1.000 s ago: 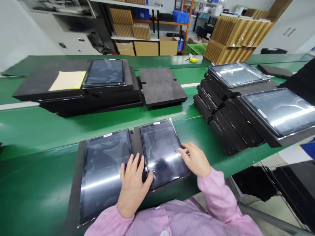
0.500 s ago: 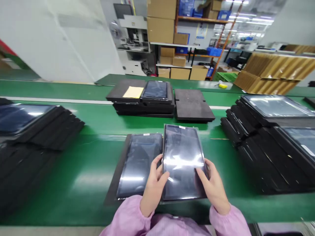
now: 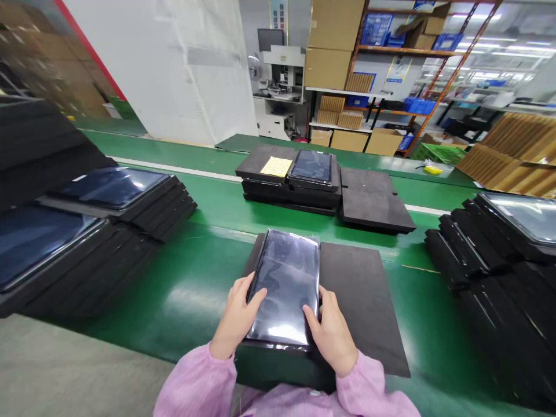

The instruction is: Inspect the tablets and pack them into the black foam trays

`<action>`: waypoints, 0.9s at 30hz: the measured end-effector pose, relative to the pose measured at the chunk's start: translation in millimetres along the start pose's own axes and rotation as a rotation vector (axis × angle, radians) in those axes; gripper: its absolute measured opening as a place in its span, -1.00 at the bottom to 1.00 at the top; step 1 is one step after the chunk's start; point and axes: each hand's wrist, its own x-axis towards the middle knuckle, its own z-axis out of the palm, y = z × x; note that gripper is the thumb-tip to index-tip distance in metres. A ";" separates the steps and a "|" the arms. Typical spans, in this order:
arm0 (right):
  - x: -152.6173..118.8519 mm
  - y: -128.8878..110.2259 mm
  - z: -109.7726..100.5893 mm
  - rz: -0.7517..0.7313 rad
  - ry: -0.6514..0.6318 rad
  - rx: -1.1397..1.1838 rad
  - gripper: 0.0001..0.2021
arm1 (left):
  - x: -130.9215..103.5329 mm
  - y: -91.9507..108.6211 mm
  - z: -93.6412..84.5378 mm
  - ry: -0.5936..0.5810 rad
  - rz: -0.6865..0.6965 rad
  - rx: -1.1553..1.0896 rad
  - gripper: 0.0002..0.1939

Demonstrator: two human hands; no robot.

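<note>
A dark flat screen panel (image 3: 286, 278) in glossy film, with a small white label at its far edge, lies between my two hands near the front of the green bench. My left hand (image 3: 238, 310) grips its left edge, thumb on the glass. On the right edge, my right hand (image 3: 330, 327) grips in the same way. Beneath it is a black foam sheet (image 3: 358, 301), whose bare half shows on the right. A strip of foam also shows past the panel's far left corner. Whether another panel lies under this one is hidden.
Stacks of foam trays with screen panels stand at left (image 3: 130, 191) and right (image 3: 490, 260). Farther back are a foam stack (image 3: 286, 194) bearing a yellow paper (image 3: 277, 167) and a panel, and a foam board (image 3: 373, 197). Corrugated cardboard (image 3: 512, 150) stands at the far right.
Both hands have brought the held panel leftward over the spot where the other panel lay, uncovering the foam's right half. The view has swung left, showing more of the left stacks.
</note>
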 end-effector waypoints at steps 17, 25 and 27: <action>8.6 -3.2 1.3 -0.135 -0.021 -0.194 -0.60 | 37.5 48.4 -13.5 -0.384 -0.460 -0.503 -0.72; 32.1 -7.7 -28.3 0.062 0.082 0.184 -0.45 | 30.0 64.7 -6.3 -0.416 -0.258 -0.637 -0.58; 40.4 -15.3 -39.8 0.037 0.055 0.373 -0.53 | 28.0 62.7 -4.6 -0.401 -0.102 -0.614 -0.55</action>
